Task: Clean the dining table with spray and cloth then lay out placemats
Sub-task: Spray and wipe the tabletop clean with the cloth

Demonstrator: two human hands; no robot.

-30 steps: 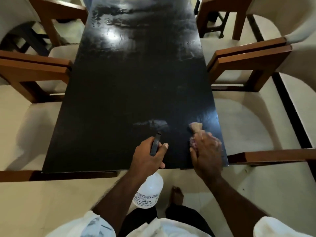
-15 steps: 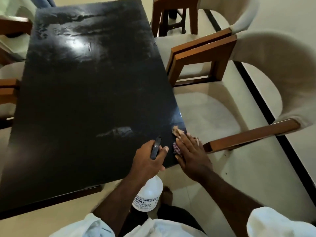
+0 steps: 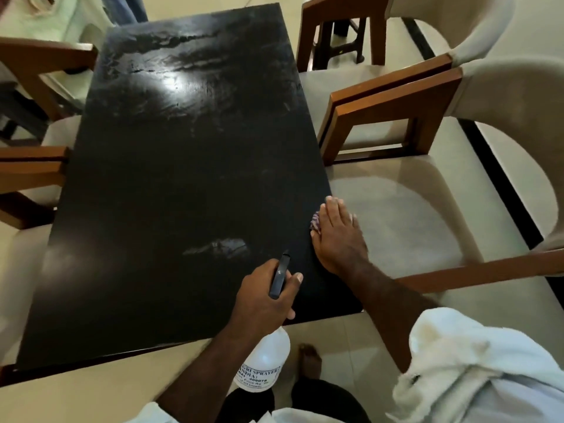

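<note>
The black dining table (image 3: pixel 171 166) fills the middle of the head view, with wet streaks at its far end and a small wet patch (image 3: pixel 218 248) near me. My left hand (image 3: pixel 264 296) grips the black trigger head of a white spray bottle (image 3: pixel 262 366) over the table's near right corner. My right hand (image 3: pixel 337 236) lies flat with straight fingers on a patterned cloth (image 3: pixel 315 224) at the table's right edge. Most of the cloth is hidden under my palm.
Cream chairs with brown wooden arms stand close on both sides: two on the right (image 3: pixel 393 117) and two on the left (image 3: pixel 27 166). A dark stool (image 3: pixel 338 35) stands beyond the right chairs. My bare foot (image 3: pixel 309 363) is on the tiled floor below the table edge.
My right hand has slid the cloth forward along the table's right edge, away from me. The view has shifted with my head. My left hand keeps the same hold on the bottle.
</note>
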